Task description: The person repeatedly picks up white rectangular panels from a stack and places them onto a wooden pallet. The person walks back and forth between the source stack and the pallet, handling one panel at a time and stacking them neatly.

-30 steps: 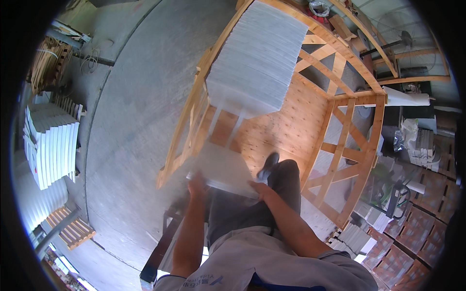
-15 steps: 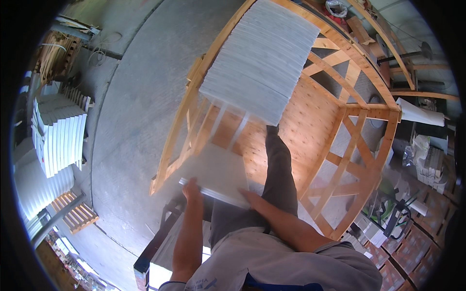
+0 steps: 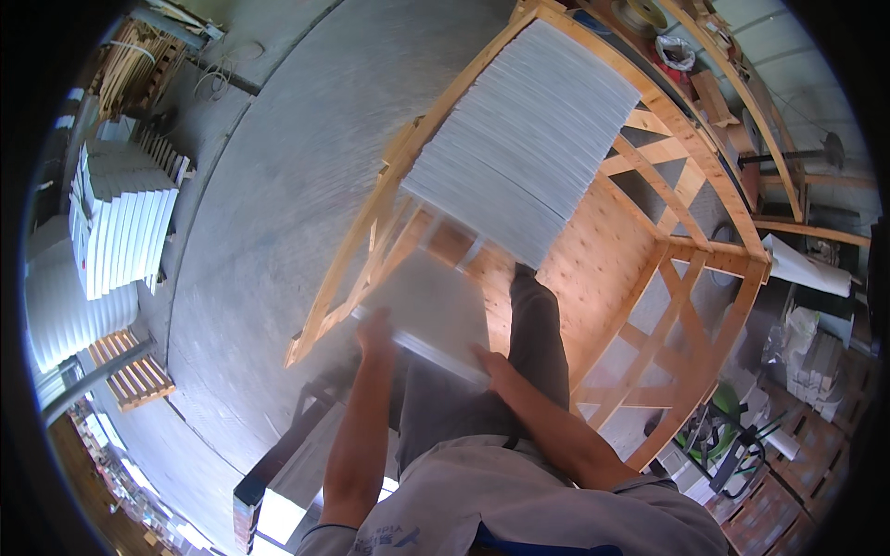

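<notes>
A short stack of pale grey flat panels (image 3: 431, 301) is held level in front of my thighs. My left hand (image 3: 375, 334) is closed on its near left corner, and my right hand (image 3: 492, 365) grips the near right corner. Just beyond stands an open wooden crate (image 3: 640, 296) with slatted, cross-braced sides and a plywood floor. A long row of similar panels (image 3: 528, 130), packed tightly on edge, fills its far left part. One of my legs (image 3: 538, 320) reaches into the crate, its foot partly hidden by the row. The panels' far edge overlaps the crate's open near side.
A dark-framed bench or table (image 3: 278, 473) stands at lower left, close to my left arm. Stacked white panels (image 3: 125, 218) and a wooden pallet (image 3: 132, 371) lie far left across the concrete floor (image 3: 260, 213). At right are a green machine (image 3: 718, 422) and a white roll (image 3: 807, 264).
The held panels have moved forward, away from my body and toward the crate, with both hands still on them. The whole view has shifted slightly.
</notes>
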A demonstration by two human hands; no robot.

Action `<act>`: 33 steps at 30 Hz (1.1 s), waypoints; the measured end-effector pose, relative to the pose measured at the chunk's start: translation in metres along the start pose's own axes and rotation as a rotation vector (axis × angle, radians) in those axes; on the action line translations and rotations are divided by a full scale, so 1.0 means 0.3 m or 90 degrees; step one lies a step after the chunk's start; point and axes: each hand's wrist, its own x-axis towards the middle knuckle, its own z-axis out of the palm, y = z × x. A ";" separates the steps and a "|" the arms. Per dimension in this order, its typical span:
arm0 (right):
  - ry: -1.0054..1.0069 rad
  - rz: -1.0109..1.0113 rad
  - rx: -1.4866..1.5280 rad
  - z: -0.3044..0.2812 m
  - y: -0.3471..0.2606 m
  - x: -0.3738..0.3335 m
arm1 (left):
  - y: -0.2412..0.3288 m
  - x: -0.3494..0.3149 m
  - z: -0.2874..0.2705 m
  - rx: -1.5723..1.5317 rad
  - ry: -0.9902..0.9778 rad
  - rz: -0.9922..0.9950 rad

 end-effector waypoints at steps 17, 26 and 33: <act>-0.025 -0.061 0.049 -0.058 -0.363 0.155 | 0.314 0.081 0.285 -0.164 0.029 -0.104; -0.084 -0.067 0.130 -0.078 -0.334 0.245 | 0.266 0.135 0.308 -0.185 0.002 -0.074; -0.091 -0.106 0.156 -0.084 -0.367 0.166 | 0.310 0.100 0.327 -0.161 -0.014 -0.085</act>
